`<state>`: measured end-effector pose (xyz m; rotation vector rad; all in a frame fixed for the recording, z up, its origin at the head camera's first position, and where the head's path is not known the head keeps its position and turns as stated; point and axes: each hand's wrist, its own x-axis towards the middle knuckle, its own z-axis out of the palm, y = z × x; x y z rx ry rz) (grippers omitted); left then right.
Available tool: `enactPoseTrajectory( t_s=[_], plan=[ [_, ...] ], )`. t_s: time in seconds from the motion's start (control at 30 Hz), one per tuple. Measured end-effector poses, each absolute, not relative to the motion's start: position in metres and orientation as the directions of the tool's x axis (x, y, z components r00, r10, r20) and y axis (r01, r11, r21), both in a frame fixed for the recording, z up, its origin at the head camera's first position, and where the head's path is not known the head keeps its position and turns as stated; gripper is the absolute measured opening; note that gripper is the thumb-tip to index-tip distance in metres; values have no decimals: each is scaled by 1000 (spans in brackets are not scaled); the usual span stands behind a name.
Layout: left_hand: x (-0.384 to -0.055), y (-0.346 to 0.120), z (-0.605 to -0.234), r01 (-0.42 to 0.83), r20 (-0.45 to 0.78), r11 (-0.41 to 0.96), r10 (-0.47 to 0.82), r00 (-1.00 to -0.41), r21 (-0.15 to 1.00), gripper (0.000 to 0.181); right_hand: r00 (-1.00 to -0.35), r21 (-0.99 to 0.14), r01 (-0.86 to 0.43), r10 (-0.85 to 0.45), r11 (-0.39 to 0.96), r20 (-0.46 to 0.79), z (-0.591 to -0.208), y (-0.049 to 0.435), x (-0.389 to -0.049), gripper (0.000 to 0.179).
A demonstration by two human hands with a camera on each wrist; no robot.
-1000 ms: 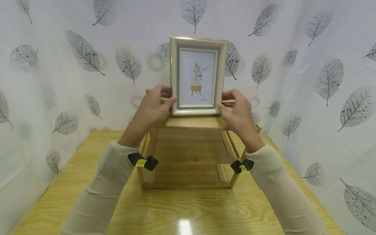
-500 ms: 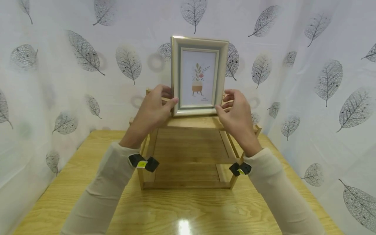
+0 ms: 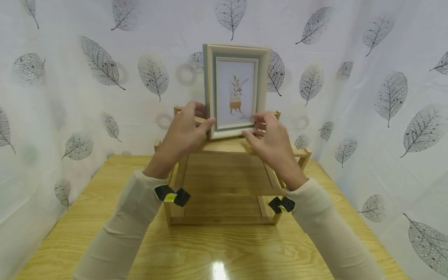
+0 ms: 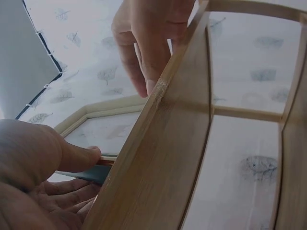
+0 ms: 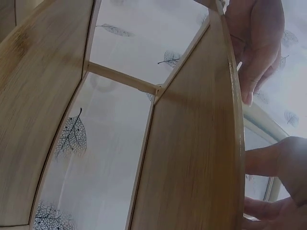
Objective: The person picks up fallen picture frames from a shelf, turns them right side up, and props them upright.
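In the head view a cream picture frame (image 3: 236, 91) with a potted-plant print stands upright, slightly turned, on the top of a wooden rack (image 3: 229, 191). My left hand (image 3: 184, 134) pinches its lower left side, thumb on the front and fingers behind. My right hand (image 3: 273, 140) is at the lower right corner, thumb and fingers parted and loosely bent; whether it touches the frame is unclear. The left wrist view shows the left thumb (image 4: 79, 157) against the frame (image 4: 72, 122), partly hidden by the rack's board (image 4: 144, 143).
The rack has lower shelves and slanted side posts, and it stands on a wood-grain table (image 3: 217, 249). Behind and around it hangs a white curtain (image 3: 140, 23) with a dark leaf print. The rack's raised back rail shows beside the frame.
My right hand has left the frame's right side and moved left and slightly down to its lower corner. The frame has turned slightly; my left hand keeps its pinch.
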<state>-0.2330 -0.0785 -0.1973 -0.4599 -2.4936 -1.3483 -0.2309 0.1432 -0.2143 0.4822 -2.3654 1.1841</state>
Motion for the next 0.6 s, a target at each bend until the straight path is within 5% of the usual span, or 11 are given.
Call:
enactPoseTrajectory(
  t_s=[0.6],
  plan=[
    [-232, -73, -199, 439, 413, 520, 172, -894, 733, 42, -824, -507, -513, -232, 692, 517, -214, 125, -228, 58]
  ],
)
